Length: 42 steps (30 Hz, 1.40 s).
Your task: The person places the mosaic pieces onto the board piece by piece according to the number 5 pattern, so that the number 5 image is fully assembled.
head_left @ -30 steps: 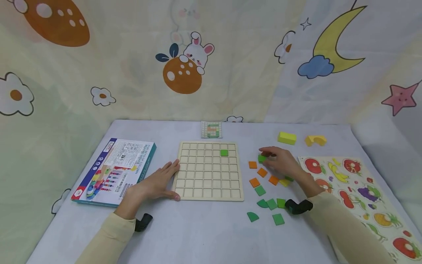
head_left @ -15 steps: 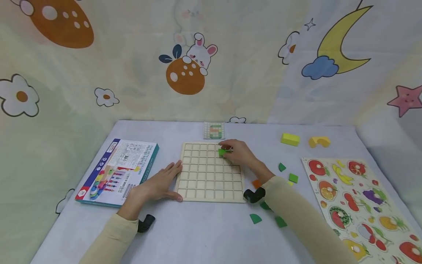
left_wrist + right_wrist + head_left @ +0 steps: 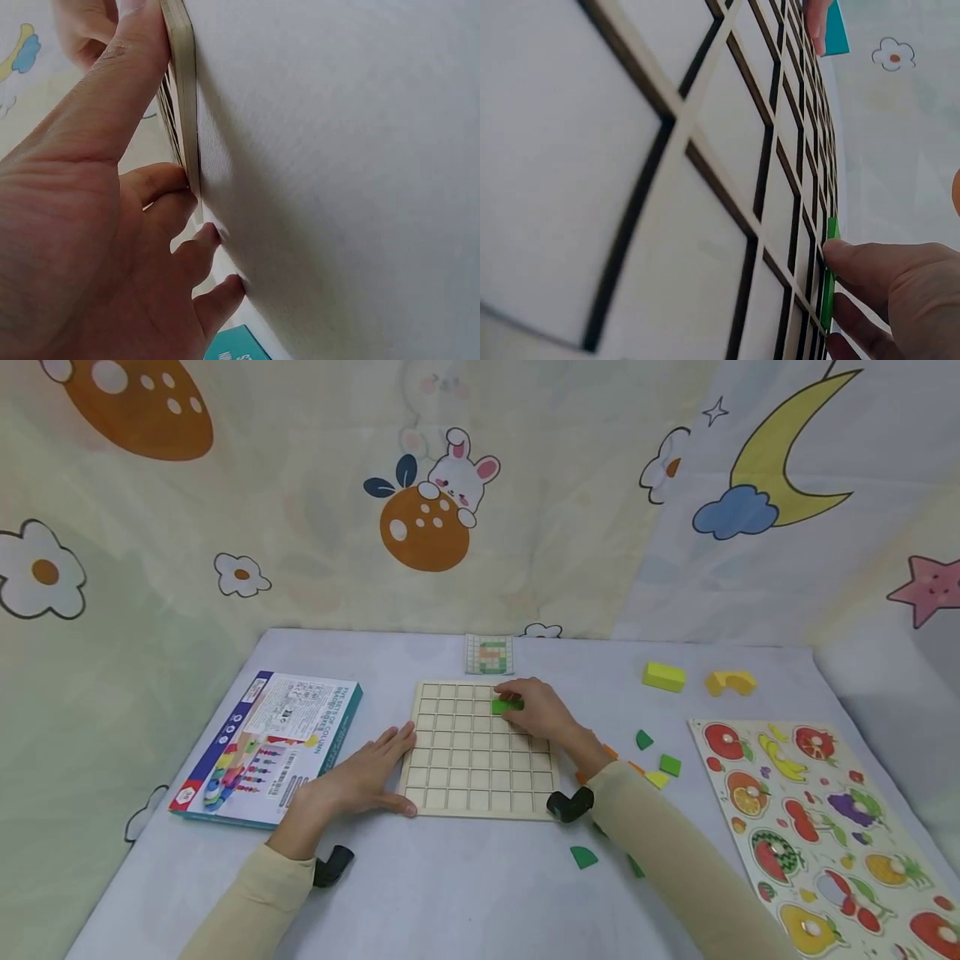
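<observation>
A pale wooden grid board (image 3: 478,760) lies on the white table. My left hand (image 3: 356,779) rests along its left edge, fingers extended and thumb at the near left corner; the left wrist view shows the fingertips against the board's side (image 3: 187,112). At the board's upper right, my right hand (image 3: 543,712) pinches a green square tile (image 3: 499,707) low over the second row. Another bit of green shows right beside it, partly under the fingers. From the right wrist, the thumb (image 3: 840,251) touches the green strip (image 3: 828,300) at the grid surface.
Right of the board lie loose tiles: a green square (image 3: 671,766), green quarter-rounds (image 3: 583,857), a yellow piece (image 3: 657,779) and orange ones partly behind the sleeve. A pattern card (image 3: 489,655), yellow blocks (image 3: 663,677), a fruit puzzle board (image 3: 817,827) and a box (image 3: 262,752) surround the work.
My right hand has picked a green tile from the loose pieces, carried it left to the board and shifted slightly further left. My left hand stays at the board's edge.
</observation>
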Available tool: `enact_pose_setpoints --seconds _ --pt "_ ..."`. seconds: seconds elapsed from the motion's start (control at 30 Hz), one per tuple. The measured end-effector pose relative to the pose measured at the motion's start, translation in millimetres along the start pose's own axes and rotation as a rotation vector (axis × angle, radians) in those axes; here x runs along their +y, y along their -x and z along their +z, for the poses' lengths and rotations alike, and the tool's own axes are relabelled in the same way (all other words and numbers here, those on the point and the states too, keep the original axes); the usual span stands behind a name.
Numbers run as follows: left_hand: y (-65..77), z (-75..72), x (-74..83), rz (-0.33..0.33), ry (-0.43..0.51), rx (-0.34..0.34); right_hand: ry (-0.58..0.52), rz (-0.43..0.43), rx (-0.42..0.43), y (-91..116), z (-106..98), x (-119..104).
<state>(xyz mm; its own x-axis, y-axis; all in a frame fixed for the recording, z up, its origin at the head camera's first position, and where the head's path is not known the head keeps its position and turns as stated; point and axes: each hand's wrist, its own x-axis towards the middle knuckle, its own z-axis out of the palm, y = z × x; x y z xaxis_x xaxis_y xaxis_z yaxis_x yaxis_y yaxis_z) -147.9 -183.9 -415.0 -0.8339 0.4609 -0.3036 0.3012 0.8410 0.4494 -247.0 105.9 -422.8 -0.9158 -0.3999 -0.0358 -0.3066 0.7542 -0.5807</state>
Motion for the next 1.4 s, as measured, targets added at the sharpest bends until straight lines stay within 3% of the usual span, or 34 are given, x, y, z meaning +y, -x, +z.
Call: enact_pose_setpoints --seconds 0.2,0.37,0.63,0.83,1.07,1.4 --pt "0.1 0.0 1.6 0.010 0.010 -0.001 -0.002 0.009 0.008 6.8 -4.1 4.5" --pt "0.3 0.0 3.1 0.007 0.008 -0.009 -0.045 0.030 0.049 27.2 -23.2 17.9" --pt "2.3 -3.4 3.2 -0.011 -0.004 -0.012 0.035 0.052 0.102 80.6 -74.1 77.2" --pt "3.4 -1.9 0.0 -0.011 -0.010 -0.004 0.047 0.127 0.066 133.8 -99.1 111.4" --pt "2.4 -3.8 1.3 0.014 -0.010 0.004 0.075 0.098 0.061 176.9 -98.4 133.5" --pt "0.7 -1.7 0.4 0.016 -0.010 -0.002 0.134 0.039 0.139 185.7 -84.9 141.7"
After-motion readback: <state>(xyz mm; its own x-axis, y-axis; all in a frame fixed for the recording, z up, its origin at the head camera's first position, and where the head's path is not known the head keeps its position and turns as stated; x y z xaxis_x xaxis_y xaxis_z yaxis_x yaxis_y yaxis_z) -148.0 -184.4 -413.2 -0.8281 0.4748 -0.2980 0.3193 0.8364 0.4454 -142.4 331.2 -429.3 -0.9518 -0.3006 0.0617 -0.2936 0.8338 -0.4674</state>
